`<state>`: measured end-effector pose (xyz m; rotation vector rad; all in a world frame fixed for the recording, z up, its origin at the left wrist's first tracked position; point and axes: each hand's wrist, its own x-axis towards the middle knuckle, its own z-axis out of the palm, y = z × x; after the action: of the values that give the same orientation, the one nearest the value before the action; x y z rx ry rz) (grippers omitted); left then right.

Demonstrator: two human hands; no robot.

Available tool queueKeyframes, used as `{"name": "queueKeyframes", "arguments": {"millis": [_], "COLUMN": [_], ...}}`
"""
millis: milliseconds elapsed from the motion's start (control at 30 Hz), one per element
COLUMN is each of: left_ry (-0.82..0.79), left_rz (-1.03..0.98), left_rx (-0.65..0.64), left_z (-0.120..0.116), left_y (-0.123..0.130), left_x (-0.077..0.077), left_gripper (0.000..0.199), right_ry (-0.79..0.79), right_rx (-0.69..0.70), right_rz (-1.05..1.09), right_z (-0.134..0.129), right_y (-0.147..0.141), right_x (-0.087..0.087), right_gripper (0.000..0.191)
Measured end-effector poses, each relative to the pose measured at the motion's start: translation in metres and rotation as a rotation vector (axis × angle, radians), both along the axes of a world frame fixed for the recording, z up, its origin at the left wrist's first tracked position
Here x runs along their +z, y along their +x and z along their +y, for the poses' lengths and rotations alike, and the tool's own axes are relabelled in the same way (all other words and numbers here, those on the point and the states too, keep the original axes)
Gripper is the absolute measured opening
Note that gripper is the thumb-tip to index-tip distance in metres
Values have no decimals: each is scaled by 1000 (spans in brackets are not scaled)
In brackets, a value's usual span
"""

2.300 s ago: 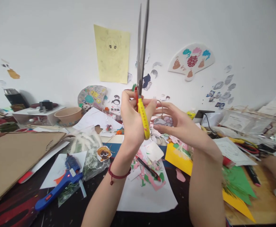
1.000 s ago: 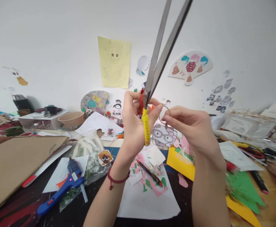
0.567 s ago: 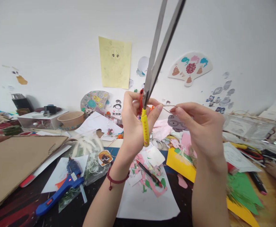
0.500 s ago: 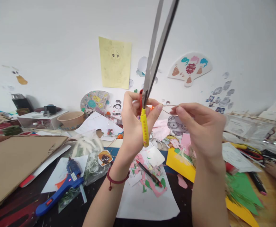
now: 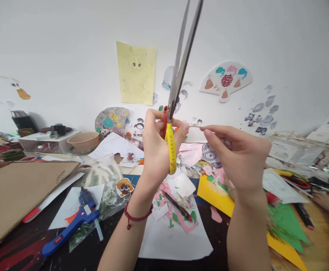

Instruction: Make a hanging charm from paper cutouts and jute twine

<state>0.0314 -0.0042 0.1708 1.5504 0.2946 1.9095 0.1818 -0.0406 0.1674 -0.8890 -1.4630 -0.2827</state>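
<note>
scissors (image 5: 176, 89) in left fingers (image 5: 182, 131), string (image 5: 195, 127) in both

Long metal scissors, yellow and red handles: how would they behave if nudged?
The long metal scissors are probably stiff, given their solid-looking blades. They'd likely swing, since the left hand holds only the handle end. The blades may pivot, standing slightly apart.

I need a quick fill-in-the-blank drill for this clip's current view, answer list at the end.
The left hand holds scissors with the blades pointing ____.
A thin string runs from that hand to the ____ hand.
A dark red bracelet circles the ____ wrist.
The glue gun is mostly ____.

Missing words: upward; right; left; blue.
</note>
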Motion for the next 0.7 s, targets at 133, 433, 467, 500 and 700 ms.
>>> {"name": "queueKeyframes", "arguments": {"millis": [133,433,467,500,700], "left_ry": [-16,87,140,182,143], "left_rz": [11,270,344,414,815], "left_rx": [17,170,198,249,588], "left_z": [-3,6,8,10,10], "left_y": [0,-22,-29,-37,-69], "left_x": [1,3,2,2,7], "left_gripper": [38,35,38,42,51], "right_ry": [34,13,25,38,74], "right_rx": [-43,-6,-14,-24,-86], "right_rz": [-43,-17,-13,-11,-28], "right_z": [-4,-9,-10,-11,-18], "right_y": [-2,9,11,13,21], "right_x": [3,7,8,8,10], "right_gripper": [5,8,8,8,9]}}
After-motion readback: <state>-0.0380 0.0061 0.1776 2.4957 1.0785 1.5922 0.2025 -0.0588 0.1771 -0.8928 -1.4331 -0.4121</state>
